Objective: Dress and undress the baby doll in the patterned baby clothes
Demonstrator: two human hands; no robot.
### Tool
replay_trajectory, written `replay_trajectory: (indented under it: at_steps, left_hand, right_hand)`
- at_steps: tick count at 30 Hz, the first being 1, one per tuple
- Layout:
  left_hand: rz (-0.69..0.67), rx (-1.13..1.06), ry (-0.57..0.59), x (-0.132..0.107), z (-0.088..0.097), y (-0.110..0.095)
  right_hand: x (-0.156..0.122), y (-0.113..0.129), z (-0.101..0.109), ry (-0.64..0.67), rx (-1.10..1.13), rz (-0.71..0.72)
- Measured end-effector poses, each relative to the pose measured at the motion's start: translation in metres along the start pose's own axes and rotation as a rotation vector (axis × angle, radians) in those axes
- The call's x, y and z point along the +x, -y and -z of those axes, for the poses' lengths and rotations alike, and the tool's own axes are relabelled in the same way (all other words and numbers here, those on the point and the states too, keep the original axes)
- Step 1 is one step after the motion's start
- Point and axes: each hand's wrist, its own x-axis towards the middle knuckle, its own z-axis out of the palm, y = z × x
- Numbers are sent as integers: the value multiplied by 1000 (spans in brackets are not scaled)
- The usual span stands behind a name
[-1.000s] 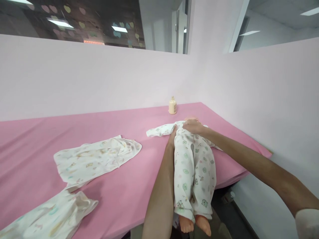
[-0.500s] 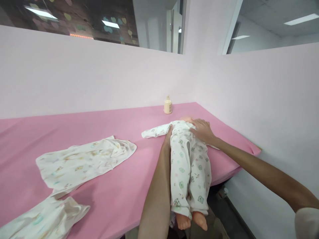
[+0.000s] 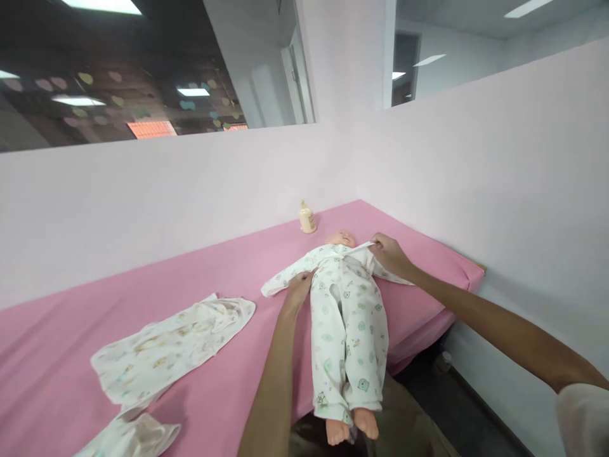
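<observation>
A baby doll [image 3: 340,238] lies on its back on the pink-covered table, head toward the wall, its bare feet over the front edge. It is dressed in a white printed baby outfit [image 3: 349,317] with long sleeves and legs. My right hand [image 3: 390,252] pinches an edge of the outfit's chest fabric and holds it stretched up toward the right. At the doll's waist on the left, my left hand [image 3: 299,287] has its fingers curled on the side of the outfit; the fingertips are partly hidden. The left sleeve lies stretched out beyond that hand.
A cream pump bottle [image 3: 307,218] stands near the wall behind the doll. On the left of the pink sheet [image 3: 214,355] lies a crumpled white printed garment [image 3: 176,346], and more printed cloth [image 3: 137,438] lies at the front. Walls border the back and right.
My right hand has lifted from the doll's chest, now pulling fabric up. My left hand has shifted down to the waist side. The doll's head shows more, and the camera view has tilted.
</observation>
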Motion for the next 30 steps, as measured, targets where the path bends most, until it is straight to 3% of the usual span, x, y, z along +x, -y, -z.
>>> replay_trajectory:
  at_steps: [3, 5, 8, 10, 12, 16, 20, 24, 27, 30]
  left_hand:
    - [-113, 213, -61, -6, 5, -11]
    - [-213, 380, -84, -11, 5, -17]
    - [-299, 561, -194, -24, 5, -19]
    - [-335, 640, -287, -37, 7, -16]
    - [-360, 699, -339, -51, 10, -13]
    - [-299, 753, -310, -80, 17, -13]
    - [-275, 642, -305, -94, 12, -22]
    - [-393, 617, -214, -88, -4, -35]
    - [-394, 617, -139, -76, -15, -45]
    - [-404, 580, -153, -68, -20, -53]
  right_hand:
    - [-23, 8, -12, 5, -131, 190]
    - [-35, 4, -20, -22, -252, 242]
    - [-45, -12, -30, -58, -355, 76]
    - [-48, -27, -34, -3, -395, -45]
    - [-53, -40, -34, 66, -424, -74]
    - [-71, -54, -28, 31, -368, -57]
    - [-85, -43, -25, -1, -129, -139]
    - [-84, -25, -33, -115, -100, 9]
    - [-69, -14, -42, -142, -107, 144]
    - [-48, -3, -45, -78, 1, 84]
